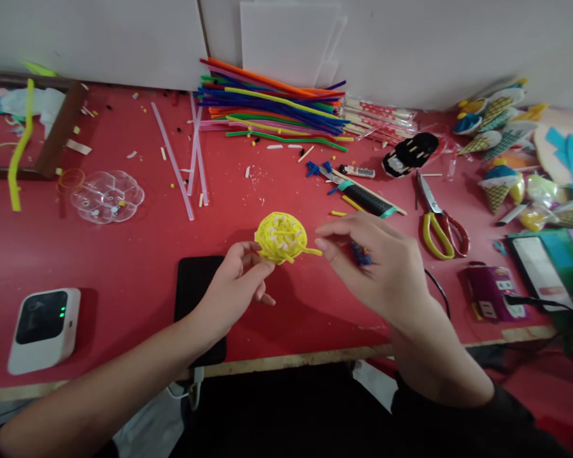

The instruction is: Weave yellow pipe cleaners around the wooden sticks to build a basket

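Observation:
My left hand [242, 270] is closed on the lower left edge of a round yellow coil of pipe cleaner [281, 236], with pale bits showing among its strands. It is held above the red table [148, 254]. A loose yellow end sticks out to the right of the coil. Close to that end is my right hand [379, 264], its thumb and forefinger bent with a small gap between the tips. Nothing shows in the gap. Partly hidden behind my right hand lies a small blue item [360, 253].
Pipe cleaners [277, 102] in several colours lie at the back. Pliers [363, 194], scissors [442, 219] and a black fuzzy piece [410, 154] are to the right. A clear flower-shaped tray [107, 197], a black phone-like slab [198, 277] and a white device [45, 329] are left.

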The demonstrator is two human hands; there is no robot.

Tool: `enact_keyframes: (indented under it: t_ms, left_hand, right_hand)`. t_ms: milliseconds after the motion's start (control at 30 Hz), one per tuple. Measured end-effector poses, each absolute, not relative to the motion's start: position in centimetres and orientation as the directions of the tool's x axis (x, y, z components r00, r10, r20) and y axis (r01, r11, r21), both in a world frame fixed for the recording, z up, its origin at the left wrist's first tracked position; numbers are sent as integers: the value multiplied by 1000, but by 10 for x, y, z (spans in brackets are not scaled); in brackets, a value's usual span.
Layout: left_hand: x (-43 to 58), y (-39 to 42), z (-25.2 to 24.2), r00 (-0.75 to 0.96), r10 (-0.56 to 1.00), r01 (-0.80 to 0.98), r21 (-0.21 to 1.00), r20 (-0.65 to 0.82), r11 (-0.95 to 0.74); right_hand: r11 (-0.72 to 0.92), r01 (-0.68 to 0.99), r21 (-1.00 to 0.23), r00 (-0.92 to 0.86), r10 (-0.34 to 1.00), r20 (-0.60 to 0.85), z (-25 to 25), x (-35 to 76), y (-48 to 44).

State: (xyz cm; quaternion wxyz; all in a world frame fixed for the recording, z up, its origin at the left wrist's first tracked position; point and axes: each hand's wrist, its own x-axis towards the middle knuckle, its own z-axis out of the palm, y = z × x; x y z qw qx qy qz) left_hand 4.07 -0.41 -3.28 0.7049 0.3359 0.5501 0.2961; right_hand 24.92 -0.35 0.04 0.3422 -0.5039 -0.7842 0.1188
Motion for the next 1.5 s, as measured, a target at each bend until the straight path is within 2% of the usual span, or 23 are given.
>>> enact_keyframes:
  t_ms: [67, 133, 200, 267, 333, 367, 467, 633, 933, 1233, 1500]
  left_hand:
    - [40, -3, -37, 131, 833, -70, 833, -538, 549]
    - [36, 4, -41, 27, 902, -21, 902, -430, 431]
    - [29, 18, -41, -29, 962, 105, 956, -271, 273]
    - [23, 37, -37, -38, 976, 165, 962, -214, 218]
    - [22, 57, -30, 43, 974, 246, 948, -220, 203]
    - [22, 66, -26, 128, 954, 359, 910, -269, 209]
    - [27, 86, -18, 266, 870, 487, 837, -415, 250]
    - [31, 97, -16, 357, 800, 435, 844, -482, 314]
    - [32, 97, -21, 347, 807, 321, 869, -478, 377]
    - [35, 95, -27, 313, 797, 251, 854, -516, 455]
    - [34, 94, -31, 342, 808, 204, 877, -479, 434]
  right_hand:
    - [441, 703, -558, -229, 883, 410, 0, 250, 4]
    - [400, 653, -643, -201, 910, 362, -2, 251, 19]
    - [318, 564, -762, -183, 948, 261, -6, 250, 40]
    - [169, 494, -853, -196, 977, 80, -10, 246, 61]
    - [-20, 443, -896, -234, 963, -137, -15, 239, 78]
    - [-104, 423, -900, -271, 933, -235, -17, 236, 84]
    - [-252, 352, -901, -365, 850, -380, -22, 231, 93]
    - [-327, 235, -915, -381, 836, -396, -28, 234, 93]
    - [-486, 47, -872, -396, 793, -463, -30, 231, 90]
    - [-536, 6, -844, -396, 774, -494, -32, 231, 90]
    - [-556, 7, -831, -395, 762, -513, -32, 231, 92]
